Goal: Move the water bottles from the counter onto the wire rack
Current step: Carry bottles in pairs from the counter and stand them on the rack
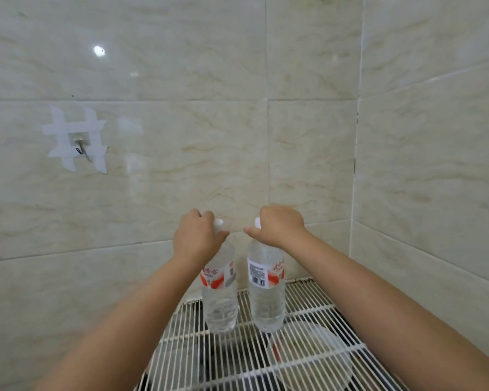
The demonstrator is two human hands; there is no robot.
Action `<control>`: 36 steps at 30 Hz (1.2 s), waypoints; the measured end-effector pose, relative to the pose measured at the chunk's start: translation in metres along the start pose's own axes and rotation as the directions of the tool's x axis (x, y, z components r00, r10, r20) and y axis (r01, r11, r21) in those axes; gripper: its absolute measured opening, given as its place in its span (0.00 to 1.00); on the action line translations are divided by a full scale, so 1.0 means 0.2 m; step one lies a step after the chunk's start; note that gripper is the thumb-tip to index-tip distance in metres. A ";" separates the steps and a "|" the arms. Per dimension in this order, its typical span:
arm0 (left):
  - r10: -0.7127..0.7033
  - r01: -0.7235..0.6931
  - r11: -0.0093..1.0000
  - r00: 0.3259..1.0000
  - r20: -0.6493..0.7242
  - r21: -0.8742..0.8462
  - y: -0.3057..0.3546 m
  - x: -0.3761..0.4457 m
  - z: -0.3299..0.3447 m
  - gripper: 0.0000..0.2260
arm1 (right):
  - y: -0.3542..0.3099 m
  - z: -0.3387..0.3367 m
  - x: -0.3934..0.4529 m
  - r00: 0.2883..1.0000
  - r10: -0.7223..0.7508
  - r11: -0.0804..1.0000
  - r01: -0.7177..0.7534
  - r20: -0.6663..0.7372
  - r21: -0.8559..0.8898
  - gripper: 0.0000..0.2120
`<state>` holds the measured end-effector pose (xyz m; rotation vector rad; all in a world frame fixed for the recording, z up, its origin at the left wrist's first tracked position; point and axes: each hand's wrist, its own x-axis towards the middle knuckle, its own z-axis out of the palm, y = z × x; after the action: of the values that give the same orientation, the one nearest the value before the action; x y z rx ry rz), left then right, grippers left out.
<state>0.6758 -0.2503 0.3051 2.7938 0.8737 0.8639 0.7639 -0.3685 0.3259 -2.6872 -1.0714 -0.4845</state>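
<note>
Glossy marbled tiles back the white wire rack (308,359), where each hand's grip, left hand (196,238) and right hand (278,227), clasps a ribbed clear bottle's neck, left bottle (220,300) and right bottle (267,294), near its far edge.

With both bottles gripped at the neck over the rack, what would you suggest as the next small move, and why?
Probably let go. The left hand and right hand hold the left bottle and right bottle upright, bases apparently already resting on the wire rack.
</note>
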 end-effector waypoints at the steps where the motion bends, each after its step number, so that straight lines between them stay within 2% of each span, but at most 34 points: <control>1: 0.023 -0.023 1.000 1.000 0.021 -0.009 -0.01 0.00 0.00 0.20 | 0.02 -0.02 -0.01 0.998 -0.029 0.998 0.026 0.059 0.048 0.23; 3: 0.102 -0.100 0.995 0.990 0.094 -0.030 -0.03 0.01 -0.01 0.20 | 0.07 -0.04 0.00 0.985 -0.112 0.982 0.089 0.131 0.169 0.22; 5: 0.151 -0.140 0.987 0.979 0.137 -0.085 -0.05 0.02 -0.01 0.20 | 0.10 -0.05 -0.01 0.979 -0.157 0.962 0.122 0.132 0.243 0.21; 9: 0.146 -0.123 0.979 0.980 0.138 -0.161 -0.04 0.05 -0.02 0.18 | 0.07 0.00 -0.01 0.989 -0.145 0.965 0.139 0.010 0.222 0.17; 13: 0.131 -0.118 0.977 0.989 0.061 -0.177 -0.01 0.06 0.03 0.17 | -0.01 0.07 0.04 0.993 -0.083 0.972 0.100 -0.089 0.211 0.14; 19: 0.071 -0.087 0.964 0.995 -0.073 -0.250 0.00 0.09 0.14 0.13 | -0.02 0.16 0.12 0.985 -0.027 0.964 0.070 -0.168 0.256 0.14; 26: 0.072 -0.105 0.948 0.990 -0.117 -0.301 -0.01 0.14 0.21 0.12 | -0.03 0.20 0.20 0.985 -0.118 0.953 0.148 -0.128 0.264 0.18; 36: 0.093 -0.126 0.948 0.988 -0.127 -0.291 -0.03 0.11 0.24 0.20 | -0.07 0.24 0.20 0.987 -0.106 0.966 0.131 -0.120 0.224 0.17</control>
<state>0.7140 -0.2290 0.2748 2.5693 0.5481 1.0785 0.7928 -0.3191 0.2982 -2.3786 -1.1839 -0.4854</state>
